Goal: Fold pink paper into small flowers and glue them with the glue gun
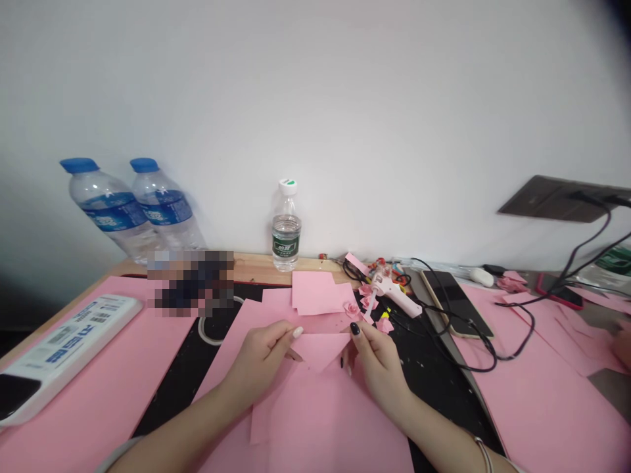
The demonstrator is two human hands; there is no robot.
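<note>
Between my two hands is a pink piece of paper folded into a triangle, its long edge on the far side and its point toward me. My left hand pinches the left corner between thumb and fingers. At the right corner, my right hand pinches the paper with thumb on top. Larger pink sheets lie beneath my hands on a black mat. Just beyond is a stack of small pink paper squares. Folded pink paper flowers and a white glue gun lie right of it.
Two large water bottles and a small bottle stand along the wall. A white boxy device rests on pink paper at left. To the right are a phone, black cables and more pink sheets. Another person's hand shows at the right edge.
</note>
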